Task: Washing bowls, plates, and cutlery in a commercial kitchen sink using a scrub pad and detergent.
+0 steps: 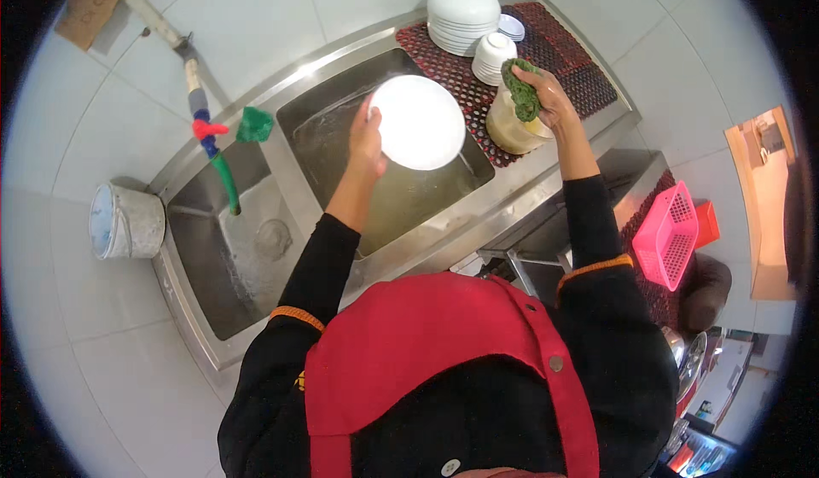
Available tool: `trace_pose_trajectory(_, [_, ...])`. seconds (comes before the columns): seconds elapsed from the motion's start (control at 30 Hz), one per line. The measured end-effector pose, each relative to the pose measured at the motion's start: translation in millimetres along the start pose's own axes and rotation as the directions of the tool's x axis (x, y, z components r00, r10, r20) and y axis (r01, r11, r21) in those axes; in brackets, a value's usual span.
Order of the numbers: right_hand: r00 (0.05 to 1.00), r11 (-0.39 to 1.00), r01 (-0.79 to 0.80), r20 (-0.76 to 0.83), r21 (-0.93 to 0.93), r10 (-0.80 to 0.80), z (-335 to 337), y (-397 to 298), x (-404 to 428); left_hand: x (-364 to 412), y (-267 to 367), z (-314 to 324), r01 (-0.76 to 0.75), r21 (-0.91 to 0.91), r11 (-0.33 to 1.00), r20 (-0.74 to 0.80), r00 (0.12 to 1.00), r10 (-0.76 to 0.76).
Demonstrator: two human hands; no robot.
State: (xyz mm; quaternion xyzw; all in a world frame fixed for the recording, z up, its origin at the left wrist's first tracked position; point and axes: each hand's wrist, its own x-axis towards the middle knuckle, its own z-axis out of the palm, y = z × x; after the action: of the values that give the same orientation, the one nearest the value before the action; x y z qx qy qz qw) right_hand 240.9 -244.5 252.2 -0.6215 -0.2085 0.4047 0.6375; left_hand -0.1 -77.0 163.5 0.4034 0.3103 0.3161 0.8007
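My left hand (368,139) grips the rim of a round white plate (419,123), tilted above the larger sink basin (409,212), which holds cloudy water. In my right hand (549,97) is a green scouring pad (526,94), bunched between thumb and fingers. Directly below that hand stands a translucent plastic tub (502,123) with yellowish liquid in it, on the counter at the basin's right side. Part of the tub's opening is hidden by the pad and my hand.
Stacked white bowls (464,20), small white cups (494,59) and small saucers (510,28) stand on a red-black mat (563,49). Left are a smaller basin (249,267), a tap with green hose (224,180), a green pad (254,124) and a bucket (137,222). A pink basket (668,238) sits right.
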Motion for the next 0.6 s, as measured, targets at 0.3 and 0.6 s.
trace_pose_trajectory(0.3, [0.736, 0.21, 0.669, 0.599, -0.712, -0.315, 119, 103, 10, -19, -14, -30, 0.084, -0.257, 0.963, 0.118, 0.992, -0.056])
trace_pose_trajectory(0.6, [0.635, 0.37, 0.76, 0.492, -0.534, -0.596, 204, 131, 19, -32, -18, -59, 0.139, -0.215, 0.967, 0.013, 0.99, -0.14])
